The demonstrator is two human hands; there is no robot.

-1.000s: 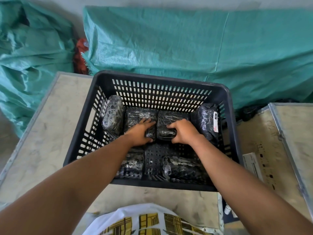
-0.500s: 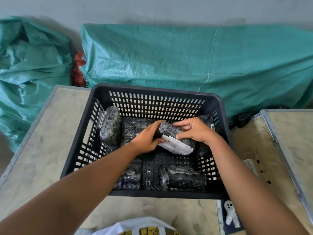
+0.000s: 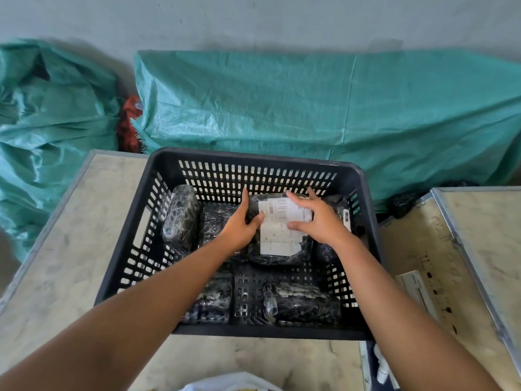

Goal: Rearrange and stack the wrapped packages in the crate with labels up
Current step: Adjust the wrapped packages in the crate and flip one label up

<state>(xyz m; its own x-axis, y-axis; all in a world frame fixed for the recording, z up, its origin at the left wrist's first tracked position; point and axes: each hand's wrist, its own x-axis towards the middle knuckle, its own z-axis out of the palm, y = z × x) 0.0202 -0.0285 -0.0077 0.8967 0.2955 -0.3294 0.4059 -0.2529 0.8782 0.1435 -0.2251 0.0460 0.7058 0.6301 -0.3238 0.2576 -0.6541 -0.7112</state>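
Observation:
A black slotted plastic crate [image 3: 127, 244] stands on a beige table. Inside lie several black wrapped packages. Both my hands hold one package [image 3: 279, 244] at the crate's back middle, its white barcode label facing up. My left hand [image 3: 239, 224] grips its left side and my right hand [image 3: 315, 218] its right side and top. Another package [image 3: 180, 218] stands on edge by the left wall, and one [image 3: 338, 210] leans in the back right corner behind my right hand. Two more [image 3: 304, 303] [image 3: 214, 300] lie along the near wall.
Green woven tarp bundles [image 3: 310, 108] lie against the grey wall behind the crate. A second table [image 3: 479, 235] with a metal edge stands to the right, with a small white box [image 3: 417, 292] on it. A narrow gap separates the two tables.
Both hands lifted the middle package from the back row and turned it over. Its white label, hidden a second ago, now faces up.

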